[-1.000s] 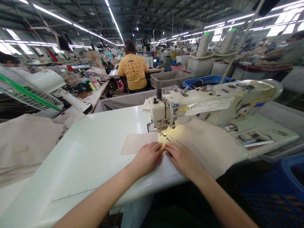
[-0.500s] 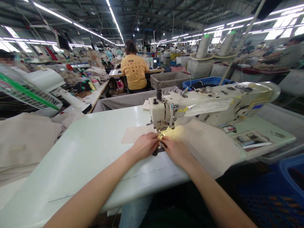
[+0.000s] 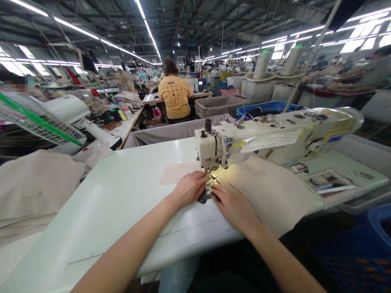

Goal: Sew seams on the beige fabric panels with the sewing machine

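Observation:
A sewing machine (image 3: pixel 210 148) stands on a pale green table, its lamp lighting the needle area. Beige fabric (image 3: pixel 269 183) spreads under the machine's arm and drapes toward the table's front edge. Just left of the presser foot, my left hand (image 3: pixel 191 188) has its fingers pressed together on the fabric, fingertips partly hidden. My right hand (image 3: pixel 233 203) lies in front and right of the foot, thumb and fingers closed at the fabric's near edge. Behind my left hand a flat beige piece (image 3: pixel 175 173) extends to the left of the needle.
Piled beige fabric (image 3: pixel 36 183) lies at the left, below a white fan (image 3: pixel 65 110) with a green-edged guard. Thread cones (image 3: pixel 261 65) rise behind the machine. A small tray (image 3: pixel 331 181) sits at right, a blue basket (image 3: pixel 354 248) below. A person in yellow (image 3: pixel 175 95) sits ahead.
My right hand has drawn back slightly from the needle toward me, leaving more of the metal plate showing between my hands. My left hand stays beside the foot. The view has shifted slightly.

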